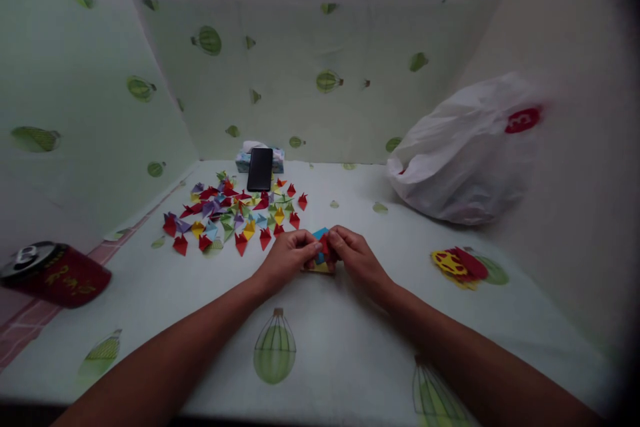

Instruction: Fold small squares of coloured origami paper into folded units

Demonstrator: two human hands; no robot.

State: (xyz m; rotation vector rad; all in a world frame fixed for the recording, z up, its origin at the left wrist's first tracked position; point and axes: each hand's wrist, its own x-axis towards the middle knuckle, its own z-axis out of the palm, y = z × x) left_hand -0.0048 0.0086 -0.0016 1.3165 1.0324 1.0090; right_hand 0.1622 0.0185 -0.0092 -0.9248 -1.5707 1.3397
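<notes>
Far left of the hands, a red can (75,280). Ahead and to the left, many folded paper pieces (241,243) on the surface (340,327); beyond them, a dark phone (260,170) before a tissue box (243,162). Centre, the left hand (293,252) and right hand (355,257), fingers curled nearly closed, pinch a small red paper (325,246) between them, blue paper (319,234) just beside it. To their right, red and yellow cut-outs (457,265); farther ahead, a white plastic bag (460,160).

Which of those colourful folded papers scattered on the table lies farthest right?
The red one, beyond the left hand and right of the black phone; every other scattered piece lies farther left.
</notes>
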